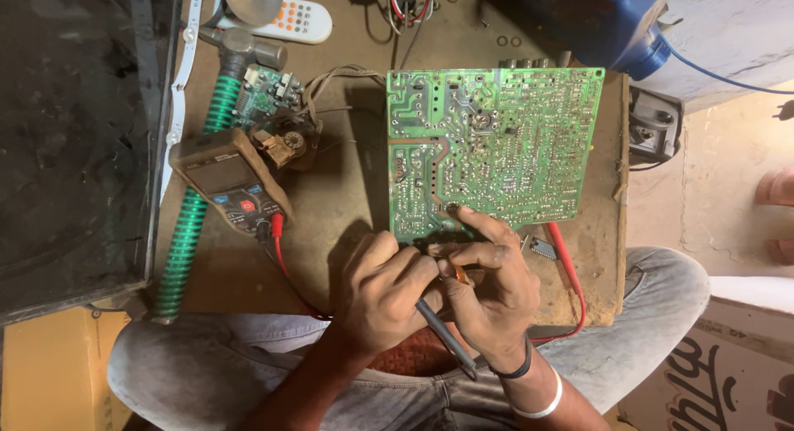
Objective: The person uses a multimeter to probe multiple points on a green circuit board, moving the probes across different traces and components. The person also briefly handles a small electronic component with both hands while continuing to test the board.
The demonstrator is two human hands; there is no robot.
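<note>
The right hand (488, 286) pinches a thin dark probe (447, 336) like a pen, and the left hand (385, 286) closes around its tip at the near edge of a green circuit board (496, 146). The board lies solder side up on a brown worktable (347, 191); it looks stiff, light and fragile, best held by its edges. A multimeter (227, 179), a green-handled hammer (207, 150) and a remote (298, 21) lie to the left in a cluttered workshop.

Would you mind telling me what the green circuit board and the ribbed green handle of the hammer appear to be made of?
Circuit board: likely rigid laminate with a glossy green coating, dotted with shiny metal solder points. Hammer handle: seemingly translucent green plastic hose, ribbed in a spiral.
</note>
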